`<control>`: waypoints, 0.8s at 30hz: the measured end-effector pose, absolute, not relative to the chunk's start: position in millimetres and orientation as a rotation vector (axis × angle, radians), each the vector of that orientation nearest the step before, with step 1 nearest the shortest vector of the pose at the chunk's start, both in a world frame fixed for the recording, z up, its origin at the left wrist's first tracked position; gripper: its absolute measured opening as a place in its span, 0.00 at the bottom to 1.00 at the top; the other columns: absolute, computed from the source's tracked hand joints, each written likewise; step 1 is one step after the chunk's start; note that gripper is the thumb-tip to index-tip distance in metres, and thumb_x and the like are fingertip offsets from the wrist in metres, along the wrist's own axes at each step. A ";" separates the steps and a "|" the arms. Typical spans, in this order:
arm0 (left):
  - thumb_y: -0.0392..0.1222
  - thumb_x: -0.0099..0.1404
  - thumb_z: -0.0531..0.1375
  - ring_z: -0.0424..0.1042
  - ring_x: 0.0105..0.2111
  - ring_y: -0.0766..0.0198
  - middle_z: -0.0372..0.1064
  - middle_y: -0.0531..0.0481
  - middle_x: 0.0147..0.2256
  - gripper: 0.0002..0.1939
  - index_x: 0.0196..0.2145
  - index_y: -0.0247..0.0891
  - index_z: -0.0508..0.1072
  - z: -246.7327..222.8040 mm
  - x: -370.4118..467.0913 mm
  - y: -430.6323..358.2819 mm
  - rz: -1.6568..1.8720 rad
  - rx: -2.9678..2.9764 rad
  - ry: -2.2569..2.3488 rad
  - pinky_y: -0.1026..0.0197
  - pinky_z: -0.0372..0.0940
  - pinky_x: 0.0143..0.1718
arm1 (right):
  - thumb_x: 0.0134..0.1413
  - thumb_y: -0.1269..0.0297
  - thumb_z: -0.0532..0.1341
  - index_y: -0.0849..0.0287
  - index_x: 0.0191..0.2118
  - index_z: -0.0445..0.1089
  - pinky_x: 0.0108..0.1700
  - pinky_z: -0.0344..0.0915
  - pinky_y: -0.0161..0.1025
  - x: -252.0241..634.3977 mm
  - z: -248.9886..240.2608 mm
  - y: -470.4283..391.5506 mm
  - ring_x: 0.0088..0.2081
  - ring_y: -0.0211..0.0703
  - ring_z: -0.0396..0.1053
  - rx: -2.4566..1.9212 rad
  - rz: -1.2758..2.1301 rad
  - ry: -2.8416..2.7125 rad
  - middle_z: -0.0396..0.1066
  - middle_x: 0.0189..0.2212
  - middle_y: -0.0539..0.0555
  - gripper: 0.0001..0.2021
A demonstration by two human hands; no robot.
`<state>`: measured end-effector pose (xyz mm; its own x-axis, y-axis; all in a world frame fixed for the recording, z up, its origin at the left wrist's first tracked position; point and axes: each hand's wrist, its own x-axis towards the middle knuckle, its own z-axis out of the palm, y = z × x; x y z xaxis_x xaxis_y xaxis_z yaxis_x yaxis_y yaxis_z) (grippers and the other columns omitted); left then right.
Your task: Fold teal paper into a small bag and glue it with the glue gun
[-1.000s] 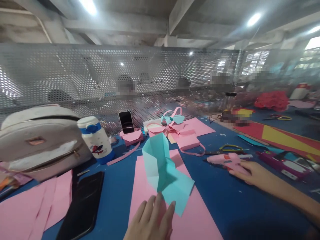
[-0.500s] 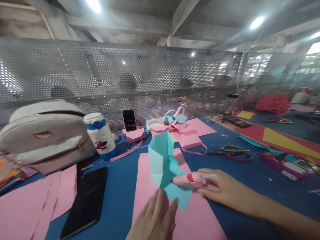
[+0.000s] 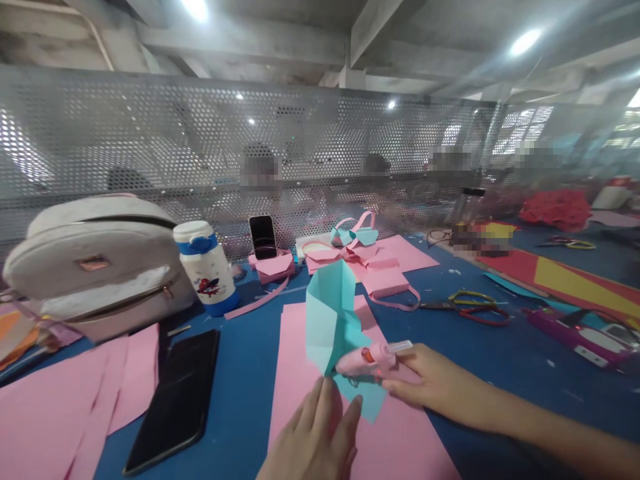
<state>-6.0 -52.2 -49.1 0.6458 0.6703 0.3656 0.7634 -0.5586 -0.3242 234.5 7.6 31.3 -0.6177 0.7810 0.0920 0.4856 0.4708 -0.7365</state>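
Observation:
A turquoise folded paper piece stands upright on a pink sheet, with one flap lying flat toward me. My right hand is wrapped round a pink hot glue gun. A clear glue stick pokes out of its back end, and the nozzle is low at the inner fold of the turquoise paper; whether it touches cannot be made out. My left hand lies palm down with fingers stretched and thumb apart. Its fingertips rest at the bottom corner of the turquoise paper.
Scissors and a purple device lie to the right. On the left are a black phone, cut pink sheets, a bottle and a backpack. Pink paper bags lie behind, before a perforated metal screen.
The glue gun in my right hand has shifted left along the fold of the turquoise paper. My left hand stays at its corner. The whole view has swung slightly.

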 end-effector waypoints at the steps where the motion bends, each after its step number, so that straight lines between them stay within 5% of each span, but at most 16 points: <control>1: 0.43 0.69 0.59 0.75 0.53 0.47 0.73 0.36 0.53 0.22 0.60 0.43 0.64 -48.7 -6.1 -52.1 -0.269 -2.414 -1.122 0.55 0.76 0.45 | 0.61 0.64 0.60 0.51 0.56 0.73 0.57 0.65 0.44 233.6 31.0 7.6 0.52 0.51 0.74 -1.039 0.997 -2.293 0.76 0.52 0.54 0.18; 6: 0.42 0.69 0.59 0.75 0.53 0.47 0.73 0.36 0.53 0.22 0.59 0.43 0.64 -47.2 -6.6 -51.3 -0.271 -2.420 -1.100 0.55 0.76 0.45 | 0.64 0.65 0.57 0.49 0.58 0.71 0.63 0.59 0.46 231.1 33.3 7.7 0.59 0.51 0.67 -0.919 1.073 -2.279 0.71 0.58 0.52 0.18; 24: 0.40 0.69 0.57 0.76 0.51 0.48 0.74 0.38 0.50 0.21 0.59 0.43 0.64 -48.2 -6.3 -51.5 -0.337 -2.406 -1.095 0.55 0.76 0.43 | 0.65 0.55 0.56 0.54 0.60 0.69 0.61 0.61 0.51 238.5 30.2 6.8 0.58 0.57 0.68 -1.118 0.879 -2.346 0.70 0.58 0.59 0.22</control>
<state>-6.3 -51.5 -48.2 0.6513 0.6425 0.4038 0.7583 -0.5700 -0.3163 238.5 6.8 30.2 -0.6025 0.7940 0.0809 0.5454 0.4836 -0.6846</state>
